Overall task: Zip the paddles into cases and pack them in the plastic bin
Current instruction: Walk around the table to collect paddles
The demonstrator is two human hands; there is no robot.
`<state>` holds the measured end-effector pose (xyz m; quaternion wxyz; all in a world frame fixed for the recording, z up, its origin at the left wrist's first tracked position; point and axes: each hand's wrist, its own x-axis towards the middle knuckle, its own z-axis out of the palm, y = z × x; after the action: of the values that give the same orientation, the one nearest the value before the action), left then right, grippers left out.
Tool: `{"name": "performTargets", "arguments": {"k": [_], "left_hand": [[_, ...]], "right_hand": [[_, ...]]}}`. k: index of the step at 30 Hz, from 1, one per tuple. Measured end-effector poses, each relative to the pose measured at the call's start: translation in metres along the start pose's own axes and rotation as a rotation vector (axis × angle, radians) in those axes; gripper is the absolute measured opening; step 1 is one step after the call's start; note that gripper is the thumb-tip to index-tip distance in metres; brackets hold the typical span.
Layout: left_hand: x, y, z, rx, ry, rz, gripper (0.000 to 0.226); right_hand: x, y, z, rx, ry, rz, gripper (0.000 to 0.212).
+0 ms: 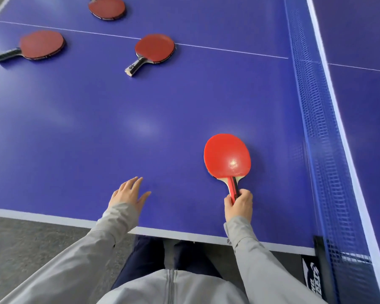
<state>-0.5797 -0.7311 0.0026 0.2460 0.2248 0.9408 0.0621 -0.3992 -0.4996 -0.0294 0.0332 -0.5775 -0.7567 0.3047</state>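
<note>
A bright red paddle (227, 156) lies on the blue table (119, 132) near the net, blade pointing away from me. My right hand (239, 205) grips the end of its red and black handle. My left hand (127, 194) hovers over the table to the left with fingers spread and holds nothing. Three darker red paddles lie farther off: one in the middle (155, 48), one at the far left (41, 44), one at the top edge (106, 7). No case or plastic bin is in view.
The blue net (320, 139) runs along the right side, with its clamp post (320, 260) at the near corner. The table's white near edge (53, 218) crosses in front of me, with grey floor (20, 249) below it.
</note>
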Motion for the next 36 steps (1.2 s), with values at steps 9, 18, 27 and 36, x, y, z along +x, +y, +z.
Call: {"name": "performTargets", "arguments": {"k": [9, 18, 27, 36], "left_hand": [[0.146, -0.019, -0.077, -0.204, 0.119, 0.004, 0.055], [0.352, -0.008, -0.16, -0.217, 0.151, 0.003, 0.069], [0.451, 0.02, -0.182, -0.134, 0.217, -0.03, 0.051], [0.424, 0.025, -0.193, -0.6, 0.049, -0.064, 0.015]], "right_hand": [[0.03, -0.069, 0.012, 0.135, 0.13, 0.059, 0.028], [0.08, -0.151, 0.039, 0.166, 0.297, 0.15, 0.026], [0.11, -0.179, 0.061, 0.185, 0.357, 0.186, 0.026], [0.105, -0.176, 0.059, 0.234, 0.359, 0.172, 0.025]]}}
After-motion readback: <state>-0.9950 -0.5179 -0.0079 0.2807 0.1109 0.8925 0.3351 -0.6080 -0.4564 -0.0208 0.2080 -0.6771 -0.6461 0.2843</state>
